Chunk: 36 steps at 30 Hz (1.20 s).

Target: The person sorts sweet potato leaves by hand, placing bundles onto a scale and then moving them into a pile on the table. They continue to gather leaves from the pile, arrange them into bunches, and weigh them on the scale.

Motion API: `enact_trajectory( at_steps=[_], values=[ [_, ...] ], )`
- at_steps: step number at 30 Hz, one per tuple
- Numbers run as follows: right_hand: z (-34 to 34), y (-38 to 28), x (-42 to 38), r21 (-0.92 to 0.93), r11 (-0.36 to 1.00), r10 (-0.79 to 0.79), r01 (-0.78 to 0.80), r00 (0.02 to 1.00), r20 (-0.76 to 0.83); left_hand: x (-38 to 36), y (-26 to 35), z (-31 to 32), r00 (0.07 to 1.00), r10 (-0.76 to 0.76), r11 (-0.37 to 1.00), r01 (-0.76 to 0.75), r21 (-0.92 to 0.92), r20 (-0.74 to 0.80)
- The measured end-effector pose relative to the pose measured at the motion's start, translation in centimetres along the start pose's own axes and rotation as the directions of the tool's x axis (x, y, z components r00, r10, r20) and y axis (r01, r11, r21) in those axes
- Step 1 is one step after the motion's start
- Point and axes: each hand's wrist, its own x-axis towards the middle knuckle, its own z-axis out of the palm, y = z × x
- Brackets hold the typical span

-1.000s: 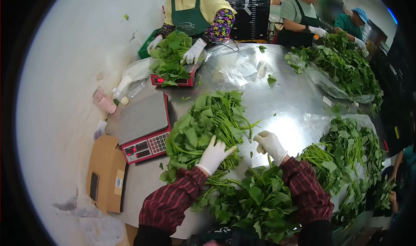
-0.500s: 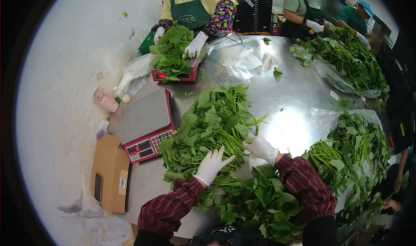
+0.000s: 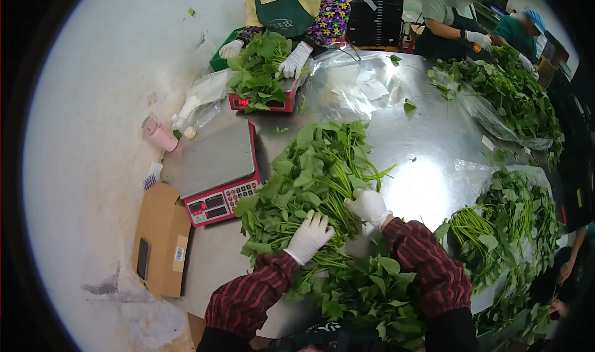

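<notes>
Both hands wear white gloves and rest on a pile of greens [image 3: 313, 178] in the middle of the steel table [image 3: 427, 141]. The left hand [image 3: 310, 235] lies palm down on the near stems of the pile, fingers spread and slightly curled, pressing rather than gripping. The right hand [image 3: 368, 204] sits at the pile's right edge, fingers bent around a few stems; how firmly it grips them I cannot tell. The pile's leaves point away from the person and its stems run toward the hands.

A second heap of leaves [image 3: 372, 290] lies just below the hands at the near edge of the table, touching the first pile. To the right, more greens [image 3: 508, 222] lie on clear plastic, apart from the hands.

A red scale [image 3: 217, 172] stands just left of the pile, its steel pan bare. Beyond it a pink cup [image 3: 160, 134] stands near the table's left edge, and a cardboard box [image 3: 162, 240] lies at the near left corner.

Across the table a person in a green apron holds a bunch of leaves [image 3: 263, 70] on another scale [image 3: 260, 103] with gloved hands. At the far right, two more people work at a long heap of greens [image 3: 514, 98]
</notes>
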Motion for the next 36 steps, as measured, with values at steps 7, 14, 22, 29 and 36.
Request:
enact_trajectory(
  at_steps=[7,14,22,29,36],
  values=[
    [-5.3,-2.1,-1.1,0.516,0.847,0.074,-0.128,0.990,0.124,-0.8,-0.7,-1.0,0.998,-0.048,0.992,0.041,-0.123,-0.047],
    [-4.2,-5.4,-2.7,0.473,0.861,-0.125,-0.188,0.823,0.554,-1.9,-1.7,-2.5,0.969,-0.077,0.980,0.031,-0.194,-0.236],
    [-2.1,-4.5,-1.1,0.385,0.916,-0.218,-0.111,0.669,0.711,-2.2,-1.9,-0.3,1.000,-0.022,0.961,0.025,-0.274,0.015],
    [2.6,-1.6,0.1,-0.088,0.974,-0.185,0.210,0.955,0.232,1.3,-1.0,-2.4,0.983,0.067,0.997,-0.061,-0.039,0.173],
    [3.3,-1.5,0.4,-0.054,0.993,-0.087,0.102,0.969,0.233,0.2,-2.5,-1.1,0.950,0.219,0.975,-0.220,-0.020,0.221]
  ],
)
